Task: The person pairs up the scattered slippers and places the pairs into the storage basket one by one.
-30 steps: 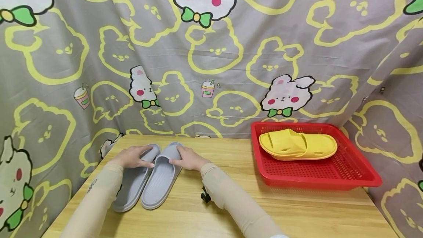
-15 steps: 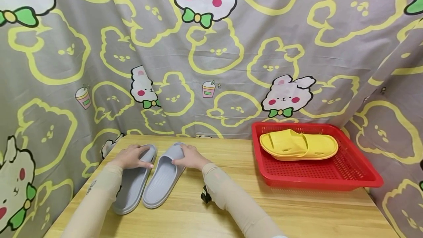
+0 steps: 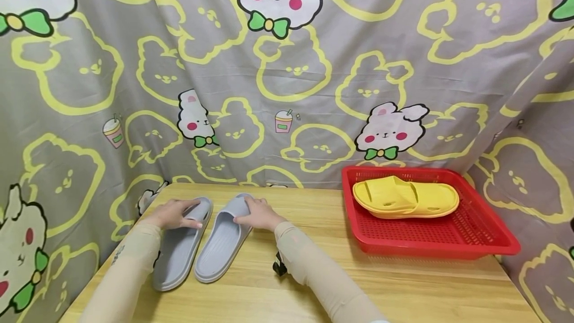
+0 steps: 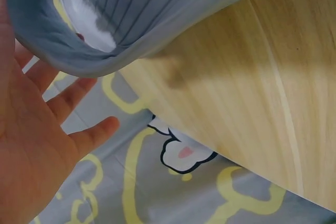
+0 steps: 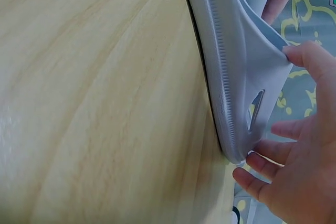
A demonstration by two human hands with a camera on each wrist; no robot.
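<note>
Left hand (image 3: pixel 171 215): fingers spread loosely at the toe end of the left grey slipper (image 3: pixel 177 260); whether they press it, I cannot tell.
Right hand (image 3: pixel 262 215): relaxed, unclenched; my thumb touches the rear edge of the strap (image 3: pixel 235 207) on the right grey slipper (image 3: pixel 219 253), my fingers extended beside its toe.
Slipper count: 2 grey, side by side on the wooden table (image 3: pixel 251 298), toes away from me, a narrow gap between.
Red basket (image 3: pixel 430 249): on the table's right, well apart from my hands.
Yellow footwear (image 3: pixel 403 197): inside the basket, lying crosswise.
Curtain (image 3: pixel 251 83): grey, rabbit-patterned, behind the table.
</note>
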